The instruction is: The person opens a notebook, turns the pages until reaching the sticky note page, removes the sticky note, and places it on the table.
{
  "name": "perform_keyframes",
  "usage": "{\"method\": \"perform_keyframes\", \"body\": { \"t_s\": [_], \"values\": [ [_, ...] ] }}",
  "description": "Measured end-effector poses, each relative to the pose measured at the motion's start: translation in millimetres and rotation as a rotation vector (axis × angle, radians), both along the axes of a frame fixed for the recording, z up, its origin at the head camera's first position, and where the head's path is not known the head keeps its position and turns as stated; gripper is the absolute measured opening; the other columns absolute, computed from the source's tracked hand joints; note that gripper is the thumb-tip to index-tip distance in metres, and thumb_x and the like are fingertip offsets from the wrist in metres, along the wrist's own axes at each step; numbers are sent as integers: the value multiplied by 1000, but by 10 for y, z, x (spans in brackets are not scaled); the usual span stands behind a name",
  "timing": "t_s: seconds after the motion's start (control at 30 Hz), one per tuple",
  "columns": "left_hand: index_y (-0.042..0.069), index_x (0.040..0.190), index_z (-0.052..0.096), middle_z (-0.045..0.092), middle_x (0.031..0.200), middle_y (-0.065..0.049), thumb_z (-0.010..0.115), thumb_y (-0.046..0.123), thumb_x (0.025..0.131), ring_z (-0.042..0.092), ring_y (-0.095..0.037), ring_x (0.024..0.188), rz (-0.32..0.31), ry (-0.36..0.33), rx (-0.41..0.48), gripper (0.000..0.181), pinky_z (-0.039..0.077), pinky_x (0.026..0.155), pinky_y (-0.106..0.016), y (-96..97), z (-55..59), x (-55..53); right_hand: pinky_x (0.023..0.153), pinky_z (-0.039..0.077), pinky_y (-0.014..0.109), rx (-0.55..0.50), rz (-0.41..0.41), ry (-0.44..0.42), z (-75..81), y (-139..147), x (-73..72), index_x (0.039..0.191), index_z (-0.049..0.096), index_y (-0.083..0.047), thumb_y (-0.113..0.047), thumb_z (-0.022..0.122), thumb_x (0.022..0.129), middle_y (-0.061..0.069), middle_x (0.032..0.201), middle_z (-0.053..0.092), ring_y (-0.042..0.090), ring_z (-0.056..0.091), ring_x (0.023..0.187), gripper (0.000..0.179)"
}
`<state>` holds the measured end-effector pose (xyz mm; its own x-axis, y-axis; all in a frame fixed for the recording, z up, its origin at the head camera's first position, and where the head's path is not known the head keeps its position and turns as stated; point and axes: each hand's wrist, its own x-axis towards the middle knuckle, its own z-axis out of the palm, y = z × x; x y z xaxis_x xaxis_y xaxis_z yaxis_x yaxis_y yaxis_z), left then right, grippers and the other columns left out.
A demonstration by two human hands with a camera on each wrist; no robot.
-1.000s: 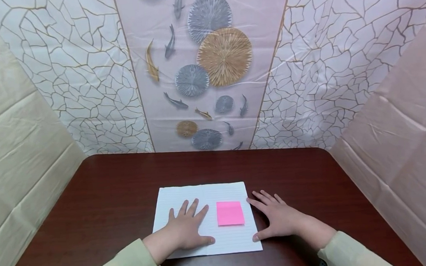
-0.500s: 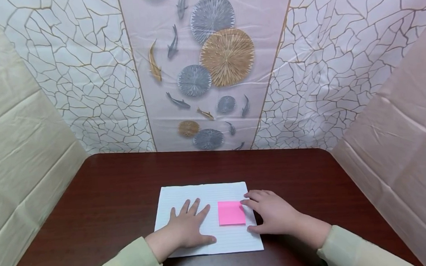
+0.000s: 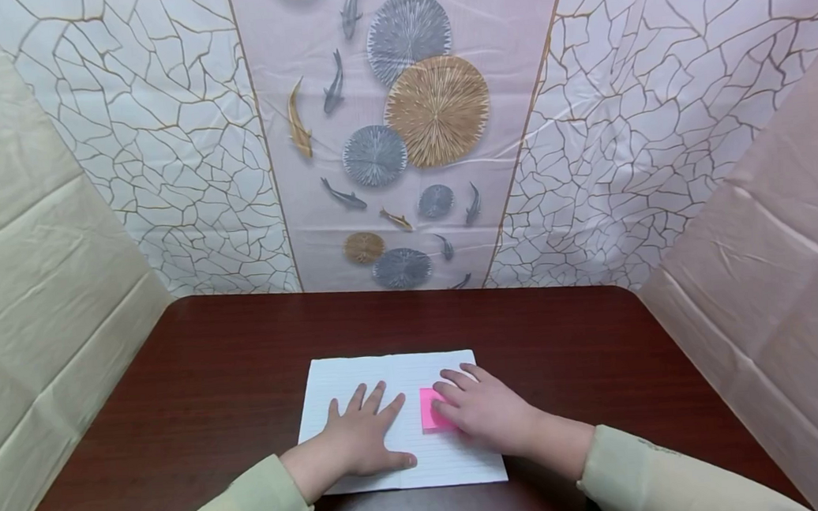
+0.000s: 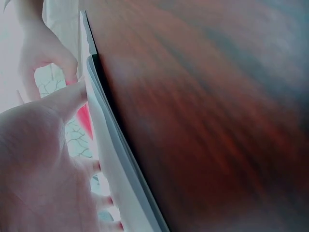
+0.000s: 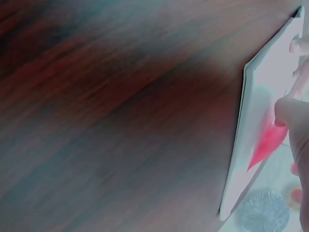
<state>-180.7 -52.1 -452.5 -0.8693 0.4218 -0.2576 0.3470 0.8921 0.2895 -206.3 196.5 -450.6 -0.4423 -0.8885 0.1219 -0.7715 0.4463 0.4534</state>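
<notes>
An open lined notebook lies flat on the table, with a pink sticky note on its right page. My left hand rests on the left page, fingers spread, thumb reaching across onto the right page. Over the right part of the note is my right hand, its fingertips at the pink paper. In the right wrist view, the thumb reaches the note's near side, while the other fingertips sit apart from it. The head view hides this thumb and much of the note beneath the hand.
The dark wooden table extends around the notebook. Behind its far edge hangs a patterned backdrop, and plain cloth hangings close in both sides.
My right hand has moved left from beside the notebook's right edge onto the pink note and now covers part of it. The left hand stays in place on the page.
</notes>
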Motion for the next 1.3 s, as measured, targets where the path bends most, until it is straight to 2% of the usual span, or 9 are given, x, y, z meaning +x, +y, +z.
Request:
{"method": "perform_keyframes", "body": {
  "t_s": [0.13,0.4,0.63,0.73,0.8,0.9,1.03,1.2,1.3],
  "values": [
    [23,155,37,24,162,-14,63,73,79,19,-42,147,-1,7,-3,95,15,108,-75,5,8,2,105,43,48,27,19,43,-11,-76,9,116,68,-21,-22,68,91,5,127,62,29,56,124,25],
    [24,154,37,24,162,-13,63,73,78,18,-42,147,-1,12,-7,95,15,108,-75,5,8,-5,101,46,49,-8,64,77,-48,-118,14,105,73,-21,-20,72,87,2,120,64,29,58,120,19],
    [24,155,36,23,162,-13,63,72,79,18,-42,148,3,3,-3,94,15,108,-74,-3,-8,-24,105,42,47,11,41,59,-53,-121,22,105,74,-21,-15,72,88,1,118,64,27,58,119,19],
    [24,155,37,24,162,-13,63,72,79,18,-42,147,4,2,-1,94,15,108,-74,-3,-12,-22,106,42,46,-3,14,36,-54,-127,17,105,75,-21,-21,72,89,1,117,65,26,58,118,16],
    [24,155,36,23,162,-13,63,73,79,18,-42,148,3,1,-3,94,15,108,-74,-2,-22,-23,104,43,45,-46,-10,9,-53,-134,15,104,75,-20,-27,71,90,1,115,67,25,59,116,16],
    [24,154,37,24,162,-13,63,73,78,18,-42,147,1,1,-3,94,16,108,-74,-1,-12,-19,99,46,43,-167,-56,-54,-43,-143,11,95,76,-19,-33,68,92,1,108,69,23,62,109,17],
    [24,155,36,23,162,-13,63,73,78,18,-42,147,-2,0,-7,95,16,107,-74,-1,2,-14,93,49,43,-343,-154,-168,-14,-137,10,88,78,-19,-30,69,91,1,103,70,21,64,102,14],
    [24,155,37,23,162,-13,63,73,79,18,-42,148,-3,-4,-5,94,16,108,-74,-1,0,-15,91,51,44,-465,-292,-276,15,-101,12,91,80,-18,-25,71,89,2,105,70,19,65,99,12],
    [24,154,37,23,162,-12,63,73,79,18,-41,148,1,-8,-3,93,15,108,-74,-2,6,-14,89,52,42,-545,-382,-374,34,-86,23,94,80,-16,-24,71,90,1,105,69,18,64,97,13]
  ]
}}
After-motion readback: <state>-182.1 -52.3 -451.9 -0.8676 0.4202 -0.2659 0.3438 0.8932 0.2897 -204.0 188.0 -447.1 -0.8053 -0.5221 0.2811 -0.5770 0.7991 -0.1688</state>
